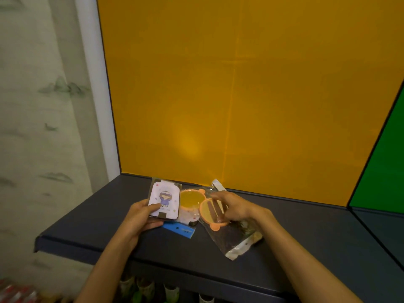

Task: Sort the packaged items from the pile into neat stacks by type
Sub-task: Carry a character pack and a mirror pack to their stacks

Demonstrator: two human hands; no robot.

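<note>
Head view: small pile of packaged items on dark shelf (91,217), near yellow back panel (240,95). Left: white cartoon card pack (164,201), long axis running near to far, gripped by left hand (140,217). Right: glossy crinkled bag with orange bear-eared disc (213,212), pinched by right hand (235,207). Between, second orange disc (189,199), flat, nearer the left hand. Blue pack (179,230) beneath.

dim, warm light; a soft glare patch on the yellow panel (188,143) (edges bend, slightly blurred).
</note>
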